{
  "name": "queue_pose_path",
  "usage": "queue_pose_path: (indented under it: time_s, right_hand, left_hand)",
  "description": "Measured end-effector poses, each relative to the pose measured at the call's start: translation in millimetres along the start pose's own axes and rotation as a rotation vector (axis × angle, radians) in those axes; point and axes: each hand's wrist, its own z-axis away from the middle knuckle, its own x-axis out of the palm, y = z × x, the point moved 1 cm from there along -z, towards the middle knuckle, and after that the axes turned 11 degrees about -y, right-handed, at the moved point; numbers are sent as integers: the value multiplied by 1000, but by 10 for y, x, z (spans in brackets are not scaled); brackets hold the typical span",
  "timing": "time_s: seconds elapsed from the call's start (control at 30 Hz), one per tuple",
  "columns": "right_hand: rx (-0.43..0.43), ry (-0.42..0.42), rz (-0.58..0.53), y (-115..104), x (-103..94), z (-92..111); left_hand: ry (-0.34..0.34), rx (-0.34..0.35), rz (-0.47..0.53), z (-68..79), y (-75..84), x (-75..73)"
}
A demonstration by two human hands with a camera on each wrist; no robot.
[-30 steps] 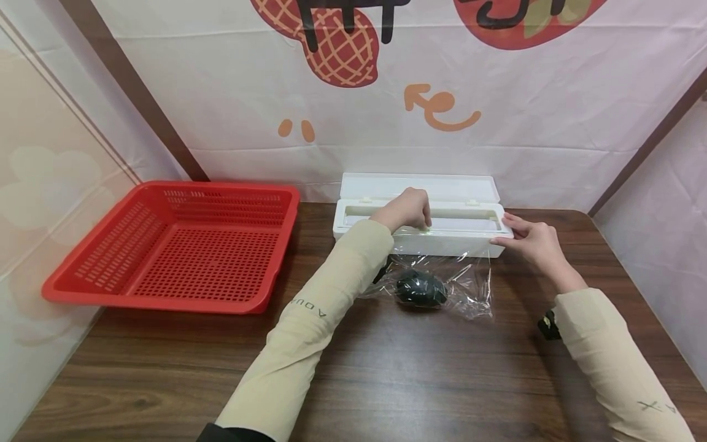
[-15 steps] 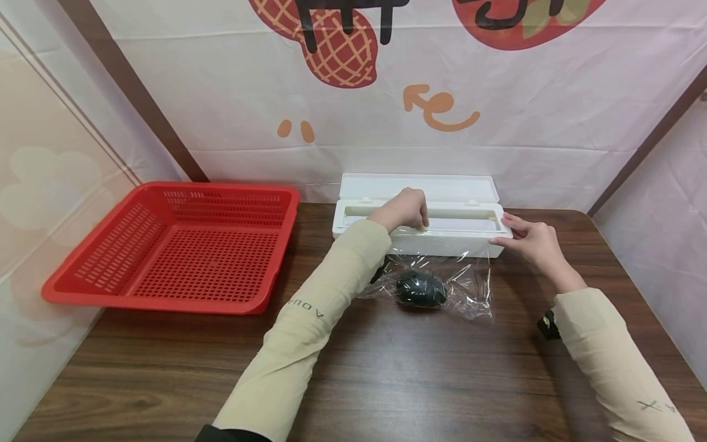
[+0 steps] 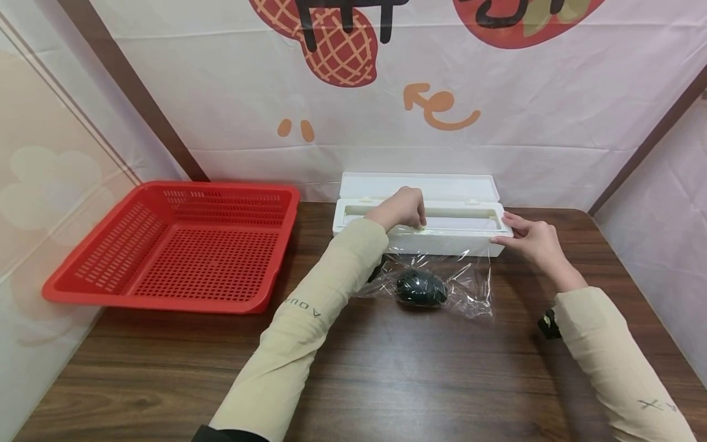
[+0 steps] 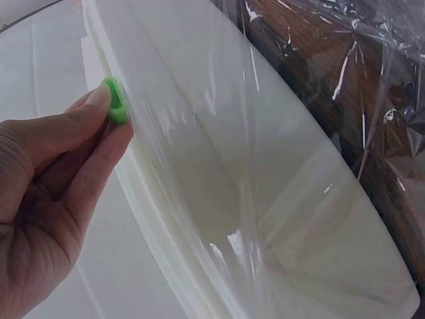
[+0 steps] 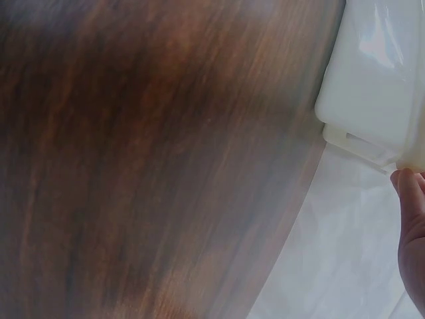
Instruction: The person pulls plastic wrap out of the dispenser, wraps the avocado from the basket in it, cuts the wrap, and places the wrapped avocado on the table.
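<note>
A white cling film dispenser [image 3: 453, 244] stands at the back of the table, its lid [image 3: 420, 185] raised behind it. My left hand [image 3: 400, 210] pinches a small green slide cutter [image 4: 117, 106] between thumb and fingers at the dispenser's front upper edge. Clear cling film [image 3: 474, 287] runs from that edge down the front onto the table. Under the film lies a dark green, oval, avocado-like thing [image 3: 421, 288]. With thumb and fingers, my right hand [image 3: 537, 245] grips the right end of the dispenser.
To the left sits a red perforated plastic basket [image 3: 207, 264] on the brown wooden table [image 3: 420, 380]. A printed white cloth [image 3: 221, 92] hangs right behind the dispenser. More cloth walls border the table on both sides.
My left hand has slid slightly left along the dispenser's front edge, its forearm shifting left too. My right hand keeps its grip on the end; the film and the dark green thing stay put.
</note>
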Motion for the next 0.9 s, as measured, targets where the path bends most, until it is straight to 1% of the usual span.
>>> queue_pose_path:
  time_s: [0.3, 0.53, 0.9]
  right_hand:
    - [1, 2, 8, 22, 6, -8]
    - [-4, -15, -3, 15, 19, -14]
    - [-8, -2, 4, 22, 18, -13]
  left_hand:
    - [6, -9, -10, 28, -52, -20]
    - [-10, -15, -5, 51, -85, -20]
    - [-8, -21, -5, 75, -130, -35]
